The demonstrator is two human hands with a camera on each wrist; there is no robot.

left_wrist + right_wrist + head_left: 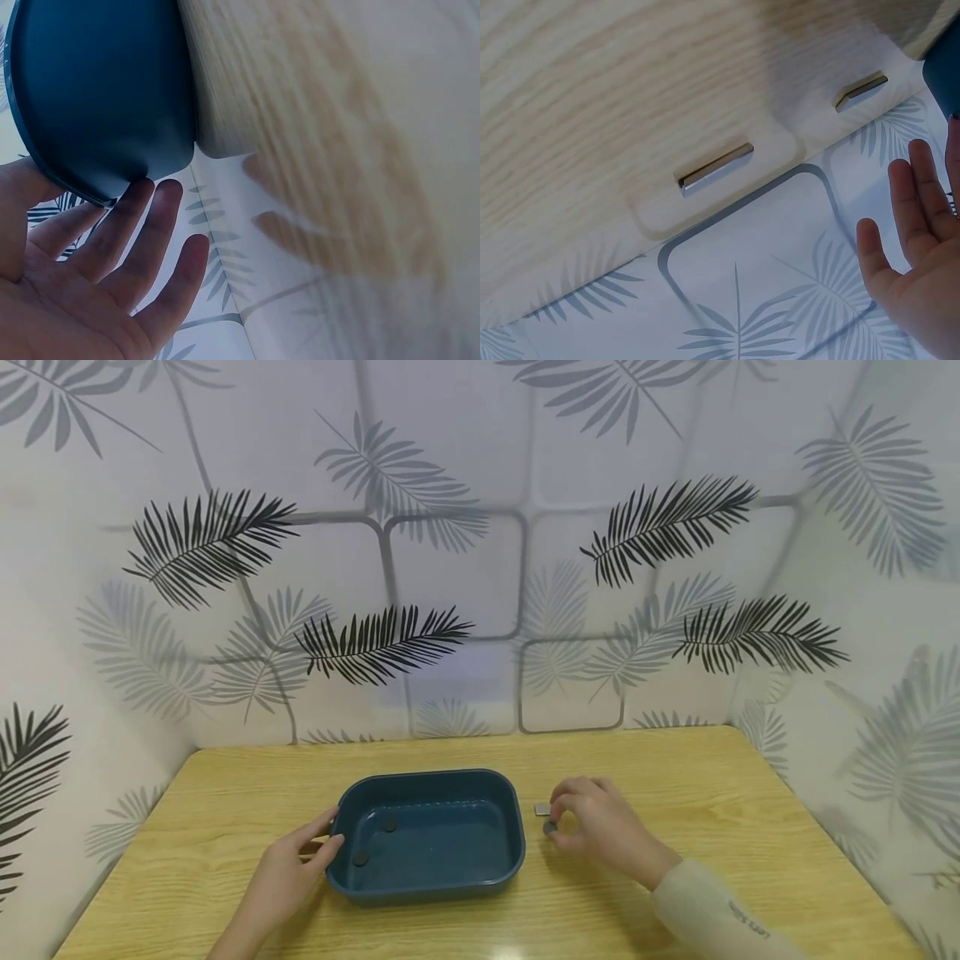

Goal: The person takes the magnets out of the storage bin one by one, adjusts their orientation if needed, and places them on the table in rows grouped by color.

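A dark blue rectangular basin [427, 892] sits on the wooden table with two small dark round discs inside, one disc [390, 824] farther back and another disc [361, 858] nearer the front left. My left hand [288, 868] grips the basin's left rim; in the left wrist view its fingertips [141, 187] meet the outer wall. To the right of the basin, my right hand [600, 827] pinches another small dark round disc [551, 827] between thumb and fingers, low over the table. Just behind that disc lies a small flat silver rectangular piece [542, 809].
In the right wrist view, two silver pieces lie on the table, one silver bar [716, 166] nearer the camera and one silver bar [861, 91] closer to the basin. A leaf-patterned wall covering [465, 685] rises behind the wooden table [247, 777] and along both sides.
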